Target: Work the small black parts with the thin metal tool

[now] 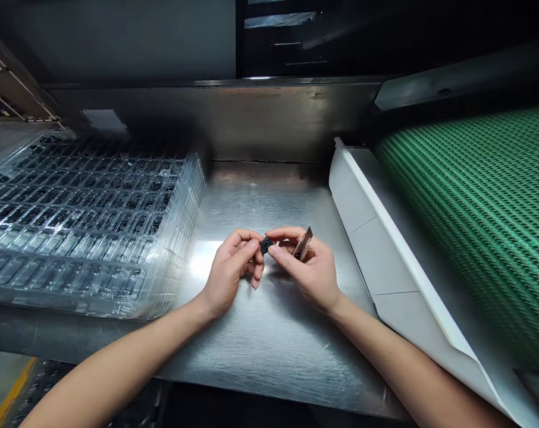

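Pinching black part [266, 245] between inward-turned fingers [247, 251]

Fingers [284, 232] partly hide the small black part [266, 245]; at three o'clock, the green mesh belt [483, 220] runs out of view.

Around the black part [266, 245], the metal tabletop [260, 345] is fairly bright, with white glare to the part's left and soft shadow below it. Farther left, clear trays [73, 276] sparkle with highlights. Far right of the part, the green belt [497, 208] looks blurred and stretched; beyond it, the dark panel [363, 35] is dim.
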`<state>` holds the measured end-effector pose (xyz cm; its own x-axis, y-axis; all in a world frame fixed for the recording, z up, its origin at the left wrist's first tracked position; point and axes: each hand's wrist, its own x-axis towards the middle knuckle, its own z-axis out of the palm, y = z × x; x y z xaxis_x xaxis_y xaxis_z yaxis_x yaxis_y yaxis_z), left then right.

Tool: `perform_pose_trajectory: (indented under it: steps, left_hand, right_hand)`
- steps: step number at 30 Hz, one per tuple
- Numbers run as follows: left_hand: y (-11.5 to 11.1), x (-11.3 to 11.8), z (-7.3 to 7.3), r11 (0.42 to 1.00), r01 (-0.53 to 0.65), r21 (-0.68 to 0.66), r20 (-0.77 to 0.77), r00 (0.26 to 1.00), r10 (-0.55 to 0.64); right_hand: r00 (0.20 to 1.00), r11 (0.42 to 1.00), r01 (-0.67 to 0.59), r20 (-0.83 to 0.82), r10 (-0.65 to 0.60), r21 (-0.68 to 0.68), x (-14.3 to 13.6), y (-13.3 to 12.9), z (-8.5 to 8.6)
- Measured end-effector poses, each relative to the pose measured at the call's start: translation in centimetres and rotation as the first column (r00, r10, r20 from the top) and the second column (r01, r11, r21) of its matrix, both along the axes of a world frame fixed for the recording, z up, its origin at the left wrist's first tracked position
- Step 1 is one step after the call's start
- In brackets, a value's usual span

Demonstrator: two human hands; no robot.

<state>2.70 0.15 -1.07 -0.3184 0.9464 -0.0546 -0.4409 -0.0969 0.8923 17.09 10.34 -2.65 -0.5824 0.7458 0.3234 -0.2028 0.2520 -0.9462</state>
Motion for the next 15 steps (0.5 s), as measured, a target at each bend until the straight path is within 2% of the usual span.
perform_pose_trajectory:
  steps: [5, 9, 15]
  left_hand:
    - [0.0, 0.1, 0.1, 0.993, 0.113, 0.019, 0.049, 0.992, -0.114]
    - [0.1, 0.3, -0.2, 0.992, 0.117, 0.052, 0.056, 0.991, -0.120]
    - [0.7, 0.0, -0.9, 0.987, 0.145, 0.067, 0.130, 0.980, -0.153]
  right_hand:
    - [1.000, 1.000, -0.025, -0.009, 0.025, 0.018, -0.1, 0.5, 0.5]
    - [0.997, 0.997, -0.063, -0.038, 0.064, 0.036, 0.0, 0.5, 0.5]
    - [0.997, 0.993, 0.071, 0.033, -0.068, -0.096, 0.1, 0.3, 0.0]
